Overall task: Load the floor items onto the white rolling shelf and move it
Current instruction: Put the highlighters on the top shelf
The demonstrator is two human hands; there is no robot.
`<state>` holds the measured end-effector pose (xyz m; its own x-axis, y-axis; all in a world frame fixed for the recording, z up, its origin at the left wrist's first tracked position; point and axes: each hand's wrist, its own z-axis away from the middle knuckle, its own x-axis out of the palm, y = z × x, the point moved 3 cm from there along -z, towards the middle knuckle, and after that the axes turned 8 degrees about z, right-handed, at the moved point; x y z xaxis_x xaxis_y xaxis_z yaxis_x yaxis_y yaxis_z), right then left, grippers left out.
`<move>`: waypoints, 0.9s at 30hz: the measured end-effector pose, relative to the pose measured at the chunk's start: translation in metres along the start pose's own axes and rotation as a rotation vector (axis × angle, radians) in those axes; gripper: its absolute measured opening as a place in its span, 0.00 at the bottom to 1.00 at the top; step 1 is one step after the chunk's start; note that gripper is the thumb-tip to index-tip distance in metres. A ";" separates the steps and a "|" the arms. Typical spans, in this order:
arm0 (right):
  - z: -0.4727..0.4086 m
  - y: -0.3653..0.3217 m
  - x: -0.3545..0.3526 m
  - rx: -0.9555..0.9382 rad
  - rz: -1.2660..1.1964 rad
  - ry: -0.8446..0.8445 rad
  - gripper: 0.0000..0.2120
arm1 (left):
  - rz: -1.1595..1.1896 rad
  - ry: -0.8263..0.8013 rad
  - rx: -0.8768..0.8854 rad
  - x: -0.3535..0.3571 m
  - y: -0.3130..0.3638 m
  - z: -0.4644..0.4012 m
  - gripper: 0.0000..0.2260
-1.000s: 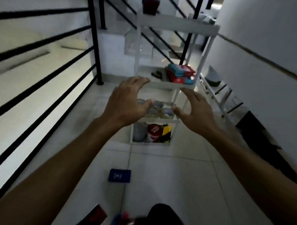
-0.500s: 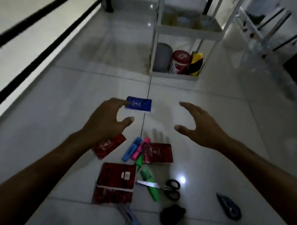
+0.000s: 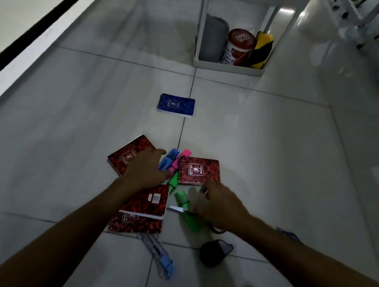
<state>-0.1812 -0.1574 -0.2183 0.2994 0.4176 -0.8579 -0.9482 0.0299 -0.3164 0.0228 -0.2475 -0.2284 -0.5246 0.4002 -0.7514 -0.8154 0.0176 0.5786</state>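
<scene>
Both hands reach into the pile of stationery on the tiled floor.
The left hand [image 3: 148, 169] spreads open fingers over the blue highlighter [image 3: 169, 158] and the tilted red spiral notebook [image 3: 128, 155]; the right hand [image 3: 219, 205] hovers loosely open over the green highlighter [image 3: 182, 200], holding nothing. It would pay to gather the markers together first, then stack the notebooks. Bare floor runs ahead to the white rolling shelf [image 3: 227, 66], with only the small blue notebook [image 3: 176, 105] lying between.
</scene>
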 end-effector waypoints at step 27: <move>-0.037 -0.037 0.043 -0.106 -0.063 0.000 0.20 | -0.038 -0.055 0.061 0.024 -0.008 -0.026 0.17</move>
<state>-0.1296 -0.1744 -0.2582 0.3580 0.4182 -0.8348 -0.9108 -0.0403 -0.4108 0.0104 -0.2615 -0.2594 -0.4778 0.4479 -0.7557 -0.8173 0.0888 0.5693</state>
